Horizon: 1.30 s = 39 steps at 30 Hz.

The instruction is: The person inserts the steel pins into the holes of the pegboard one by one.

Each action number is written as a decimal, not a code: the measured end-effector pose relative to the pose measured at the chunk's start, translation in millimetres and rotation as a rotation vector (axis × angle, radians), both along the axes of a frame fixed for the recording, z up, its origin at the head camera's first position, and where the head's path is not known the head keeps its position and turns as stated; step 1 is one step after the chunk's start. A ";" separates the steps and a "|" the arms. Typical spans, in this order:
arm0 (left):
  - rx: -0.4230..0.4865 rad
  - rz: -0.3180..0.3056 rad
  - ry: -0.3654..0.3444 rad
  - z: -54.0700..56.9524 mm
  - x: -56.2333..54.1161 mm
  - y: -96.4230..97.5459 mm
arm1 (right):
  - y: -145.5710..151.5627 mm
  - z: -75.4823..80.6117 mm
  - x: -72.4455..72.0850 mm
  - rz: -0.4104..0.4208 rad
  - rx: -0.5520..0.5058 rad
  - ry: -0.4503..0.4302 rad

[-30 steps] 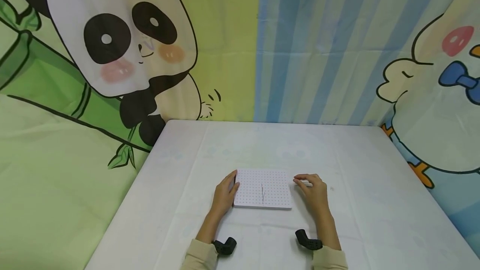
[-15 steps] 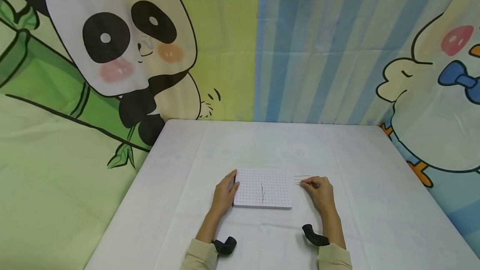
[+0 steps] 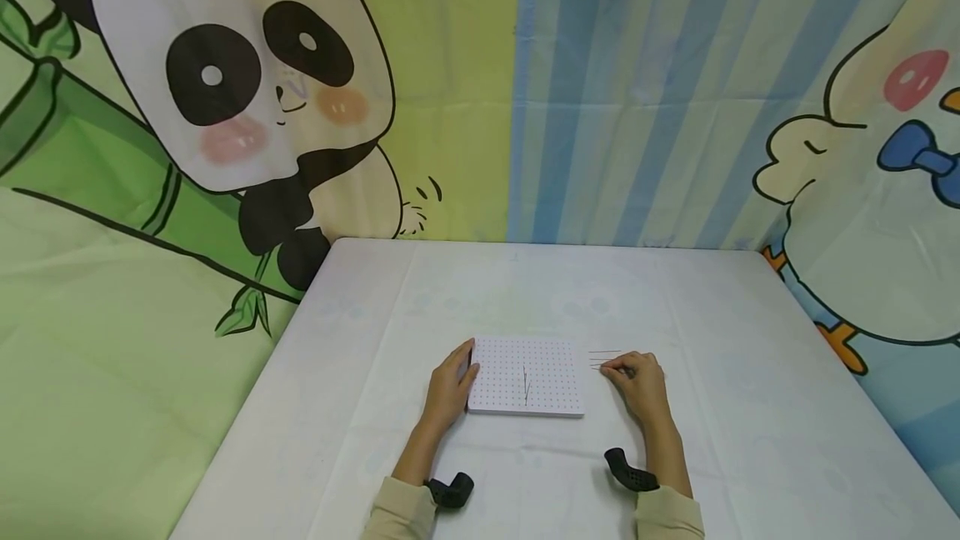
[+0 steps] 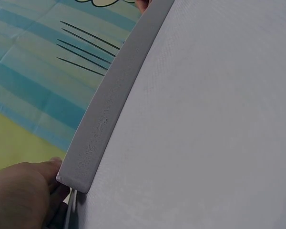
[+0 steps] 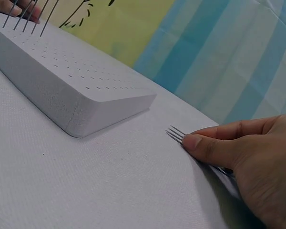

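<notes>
A white perforated board (image 3: 495, 398) lies on the table, with several thin metal pins (image 3: 526, 386) standing upright in its holes. My left hand (image 3: 447, 388) holds the board's left edge; in the left wrist view its thumb rests at the board's top corner, the other fingers darker below. Off the board's right side, my right hand (image 3: 639, 382) pinches at a group of thin metal pins (image 5: 176, 135) between thumb and index finger. Their tips poke out toward the board in parallel, and a shiny part shows behind the fingers. I cannot tell how many it grips.
Loose pins (image 3: 603, 352) lie beside the right fingertips. A white cloth covers the table (image 3: 360, 407). Cartoon-printed curtains (image 3: 450, 107) hang right behind its far edge and along both sides. Each wrist carries a black camera mount (image 3: 632, 473).
My right hand has drawn back to the right from beside the board, and the pins near it now show more. For the last half second it has hardly moved. My left hand stays put.
</notes>
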<state>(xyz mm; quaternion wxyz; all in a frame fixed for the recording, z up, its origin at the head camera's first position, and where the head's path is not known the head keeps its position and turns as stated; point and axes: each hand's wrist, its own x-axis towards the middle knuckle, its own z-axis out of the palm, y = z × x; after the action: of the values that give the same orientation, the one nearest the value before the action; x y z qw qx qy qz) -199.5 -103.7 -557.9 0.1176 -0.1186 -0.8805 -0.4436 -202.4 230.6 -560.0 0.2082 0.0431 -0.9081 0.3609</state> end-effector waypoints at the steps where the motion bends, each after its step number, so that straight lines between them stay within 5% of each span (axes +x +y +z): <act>1: -0.002 0.001 0.001 0.0 -0.2 -0.2 | -0.2 -0.1 -0.1 0.001 -0.006 0.000; 11: -0.004 0.009 0.010 0.5 -0.5 -1.6 | -6.9 4.1 2.9 0.035 -0.012 -0.002; 26: -0.011 0.011 0.014 2.3 1.3 -0.6 | -56.5 25.6 12.0 0.218 -0.170 -0.047; 32: -0.011 0.012 0.009 1.8 0.7 -0.3 | -84.8 28.8 7.4 0.349 -0.271 0.019; 39: -0.003 0.005 0.018 1.2 -0.2 -0.1 | -102.5 25.6 2.3 0.406 -0.339 0.169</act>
<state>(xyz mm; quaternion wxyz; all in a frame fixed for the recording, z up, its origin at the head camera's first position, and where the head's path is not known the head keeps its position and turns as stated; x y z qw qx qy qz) -199.7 -103.8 -556.7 0.1263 -0.1207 -0.8805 -0.4408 -200.1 128.1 -534.3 0.2108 0.2184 -0.7870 0.5371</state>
